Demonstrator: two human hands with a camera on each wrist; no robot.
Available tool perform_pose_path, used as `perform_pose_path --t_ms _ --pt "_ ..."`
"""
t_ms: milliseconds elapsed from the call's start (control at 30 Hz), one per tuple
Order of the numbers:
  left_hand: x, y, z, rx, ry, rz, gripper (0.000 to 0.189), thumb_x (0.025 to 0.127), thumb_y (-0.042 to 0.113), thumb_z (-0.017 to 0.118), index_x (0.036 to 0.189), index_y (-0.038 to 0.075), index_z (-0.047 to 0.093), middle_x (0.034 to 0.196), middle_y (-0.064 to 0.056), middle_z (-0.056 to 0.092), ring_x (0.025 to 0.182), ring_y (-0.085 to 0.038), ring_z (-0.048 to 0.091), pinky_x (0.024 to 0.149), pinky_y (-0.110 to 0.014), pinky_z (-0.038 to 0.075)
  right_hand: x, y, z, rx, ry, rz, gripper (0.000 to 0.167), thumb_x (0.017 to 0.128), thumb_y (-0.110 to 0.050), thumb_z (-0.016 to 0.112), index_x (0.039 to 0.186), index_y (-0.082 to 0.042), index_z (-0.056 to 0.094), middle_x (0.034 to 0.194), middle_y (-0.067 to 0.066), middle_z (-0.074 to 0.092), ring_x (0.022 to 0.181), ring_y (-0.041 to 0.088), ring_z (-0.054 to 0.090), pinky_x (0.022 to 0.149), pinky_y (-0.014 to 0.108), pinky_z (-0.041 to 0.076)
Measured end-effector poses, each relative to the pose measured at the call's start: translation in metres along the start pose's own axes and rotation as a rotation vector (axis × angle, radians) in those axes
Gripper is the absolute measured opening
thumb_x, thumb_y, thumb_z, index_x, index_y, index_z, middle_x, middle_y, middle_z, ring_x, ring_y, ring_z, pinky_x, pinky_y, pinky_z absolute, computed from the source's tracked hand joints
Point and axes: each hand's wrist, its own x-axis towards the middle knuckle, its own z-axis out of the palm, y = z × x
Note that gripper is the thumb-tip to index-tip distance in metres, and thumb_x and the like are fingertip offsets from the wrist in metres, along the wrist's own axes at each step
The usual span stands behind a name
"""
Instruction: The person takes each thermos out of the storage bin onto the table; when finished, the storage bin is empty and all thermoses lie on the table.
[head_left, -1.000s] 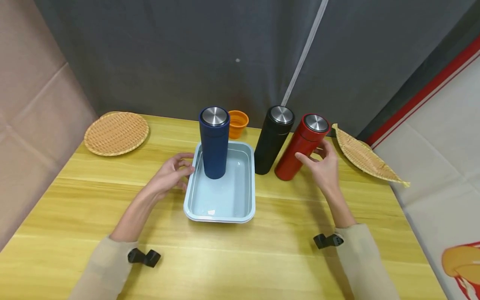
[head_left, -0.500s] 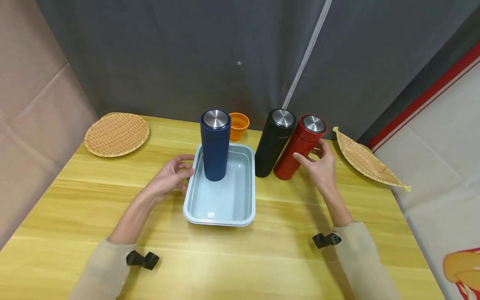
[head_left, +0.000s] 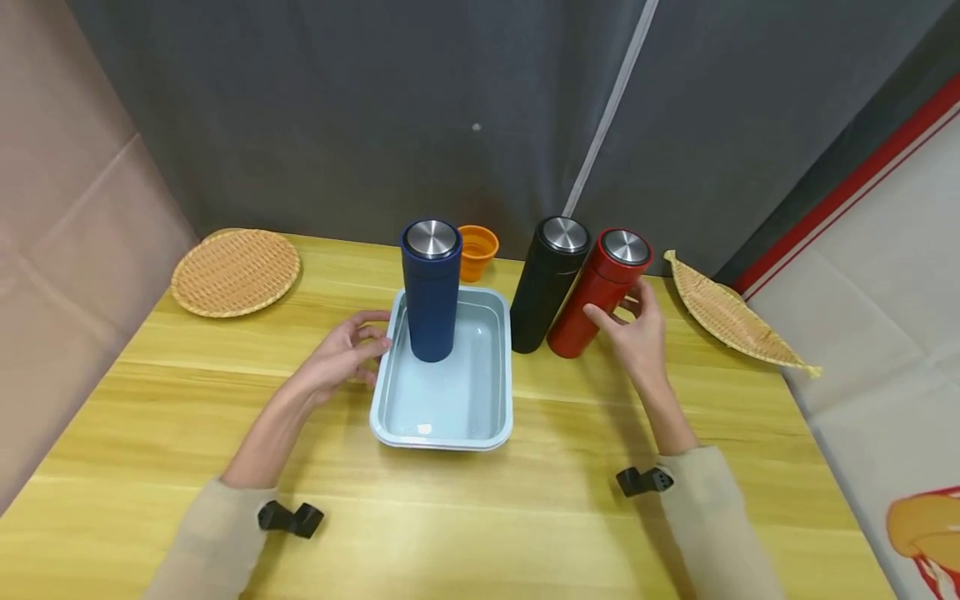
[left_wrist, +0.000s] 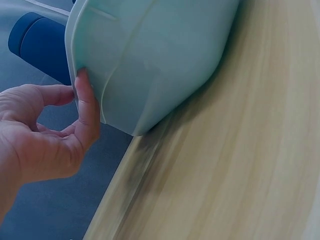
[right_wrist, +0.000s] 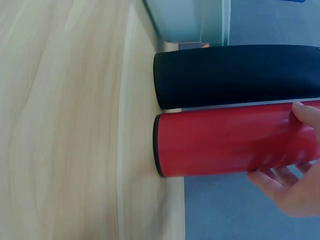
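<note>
The tray [head_left: 457,400] is pinched at its rim by the left hand [head_left: 337,357], presumably to be steadied under the blue flask [head_left: 432,296] stood inside. On the worktop [head_left: 450,525], the red flask [head_left: 594,300], just beside the black flask [head_left: 547,287], is gripped round its side by the right hand [head_left: 637,337], seemingly for control.

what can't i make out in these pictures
Head: contents of the blue bottle, black bottle and red bottle, hidden by lids.
Head: part of the right hand, behind the red bottle.
Left wrist: base of the blue bottle, hidden by the tray.
Right wrist: black bottle and red bottle tops, cut off by the right edge.
</note>
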Motion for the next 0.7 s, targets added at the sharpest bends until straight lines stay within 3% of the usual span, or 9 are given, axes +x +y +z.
perform_pose_path --t_ms 200,367,533,700 --pt "0.000 -0.001 0.000 -0.015 0.002 0.005 0.056 0.097 0.008 0.056 0.145 0.001 0.028 0.120 -0.026 0.049 0.084 -0.025 0.058 0.054 -0.030 0.055 -0.004 0.001 0.002 0.023 0.005 0.025 0.069 0.082 0.000 0.073 0.141 0.005 0.038 0.126 0.021 0.049 0.107 0.028 0.050 0.097 0.046 0.047" --pt "0.000 -0.001 0.000 -0.016 -0.002 0.003 0.057 0.097 0.008 0.055 0.146 0.001 0.027 0.120 -0.026 0.048 0.084 -0.024 0.058 0.053 -0.029 0.055 -0.007 0.017 -0.003 0.030 -0.021 0.028 0.076 0.081 -0.004 0.075 0.146 -0.001 0.035 0.132 0.020 0.048 0.114 0.033 0.051 0.102 0.050 0.041" --pt "0.000 -0.001 -0.001 -0.024 -0.010 0.002 0.057 0.098 0.008 0.055 0.146 0.000 0.025 0.122 -0.027 0.047 0.086 -0.025 0.058 0.053 -0.029 0.055 -0.012 0.029 -0.009 0.036 -0.031 0.004 0.077 0.081 -0.006 0.077 0.147 -0.011 0.037 0.134 0.013 0.050 0.116 0.031 0.053 0.100 0.042 0.045" --pt "0.001 -0.002 -0.001 -0.026 -0.012 -0.002 0.057 0.098 0.008 0.054 0.146 0.000 0.025 0.124 -0.028 0.046 0.088 -0.026 0.058 0.054 -0.030 0.055 -0.027 0.028 -0.011 0.073 -0.032 -0.024 0.073 0.081 0.001 0.076 0.144 -0.006 0.041 0.134 0.013 0.052 0.117 0.034 0.053 0.093 0.029 0.050"
